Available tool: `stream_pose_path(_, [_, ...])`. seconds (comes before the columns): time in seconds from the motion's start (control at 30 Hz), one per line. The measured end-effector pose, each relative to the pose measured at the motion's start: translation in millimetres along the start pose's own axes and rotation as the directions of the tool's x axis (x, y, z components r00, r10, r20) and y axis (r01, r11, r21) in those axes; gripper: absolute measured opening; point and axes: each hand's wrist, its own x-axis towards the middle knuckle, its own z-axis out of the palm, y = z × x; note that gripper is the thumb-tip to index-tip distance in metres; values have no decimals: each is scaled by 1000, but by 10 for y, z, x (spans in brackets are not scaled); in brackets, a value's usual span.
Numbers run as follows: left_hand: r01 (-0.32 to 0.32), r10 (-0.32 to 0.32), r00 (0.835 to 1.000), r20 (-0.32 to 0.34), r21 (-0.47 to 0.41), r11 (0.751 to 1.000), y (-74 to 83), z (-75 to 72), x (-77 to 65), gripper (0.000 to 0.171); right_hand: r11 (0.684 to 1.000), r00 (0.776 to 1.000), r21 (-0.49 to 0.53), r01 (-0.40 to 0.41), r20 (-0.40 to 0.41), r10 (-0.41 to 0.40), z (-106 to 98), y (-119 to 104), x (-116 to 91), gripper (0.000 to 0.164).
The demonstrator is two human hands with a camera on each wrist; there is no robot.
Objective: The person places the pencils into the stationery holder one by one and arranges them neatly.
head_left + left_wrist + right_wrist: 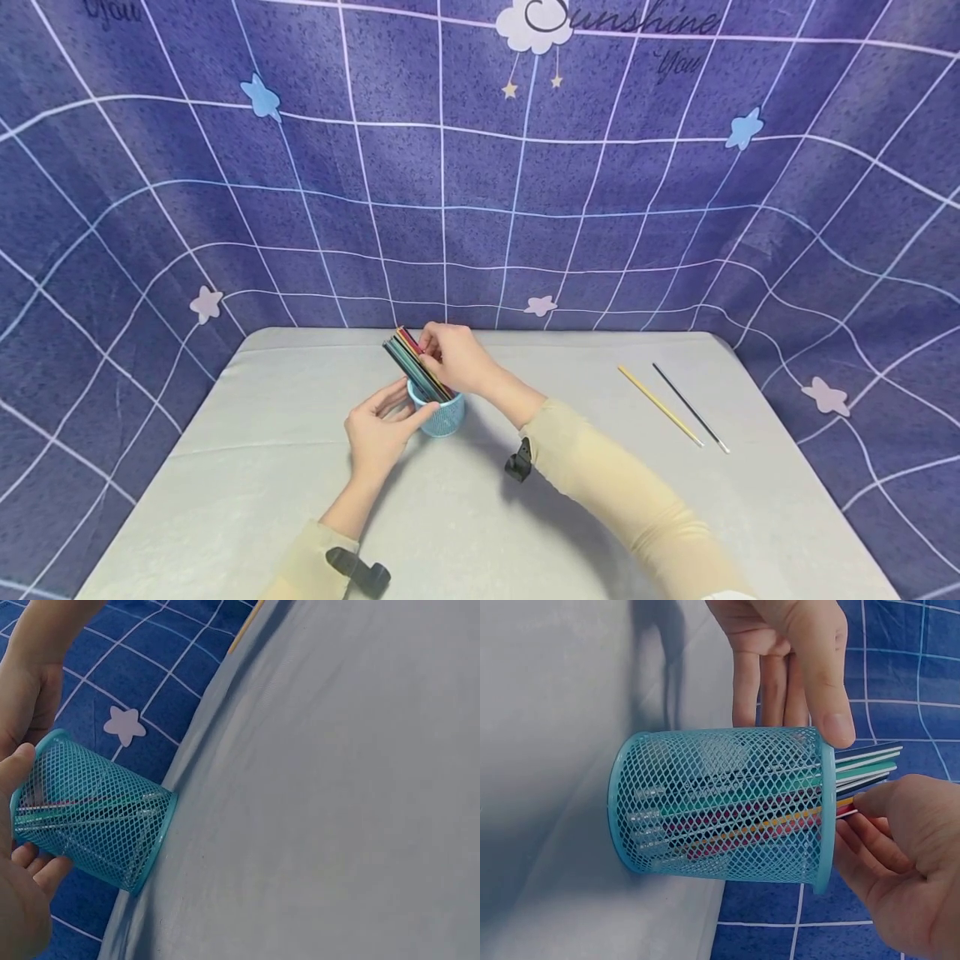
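Note:
A light-blue mesh pencil cup (720, 806) stands upright on the table, holding a bundle of coloured pencils (416, 367) that lean out to the left. My left hand (380, 433) grips the cup, thumb at the near rim and fingers round its left side. In the left wrist view, the cup's mesh wall (97, 810) shows between that thumb and fingers. The right hand (456, 357) reaches over the cup's opening and pinches pencils at the upper part of the bundle. From the right wrist view, its thumb and fingers meet at the red and yellow pencils, just beyond the rim.
To the right on the pale cloth-covered table (570, 517) lie a yellow pencil (660, 406) and a black pencil (690, 407), roughly parallel. A dark blue curtain (480, 167) with a grid and stars rises behind the table and along both sides.

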Motion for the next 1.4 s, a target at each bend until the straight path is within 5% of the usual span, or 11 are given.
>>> stream_pose_path(0.33, [-11, 10, 1000, -29, -18, 1000, 30, 24, -14, 58, 999, 998, 35, -40, -40, 42, -249, 51, -99, 5])
stream_pose_path(0.6, [-13, 11, 999, -35, -46, 999, 67, 19, -24, 51, 994, 988, -14, -110, -108, 108, -661, 461, -378, 7])
stream_pose_path(1.03, [15, -16, 1000, -26, -22, 1000, 350, 25, -81, 50, 946, 958, -200, -255, -187, 219, -1364, 1338, -1229, 7])
stream_pose_path(1.4, [-19, 19, 1000, -16, -15, 1000, 53, 5, -5, 53, 909, 951, -284, -305, -131, 278, -1390, 1750, -2016, 8])
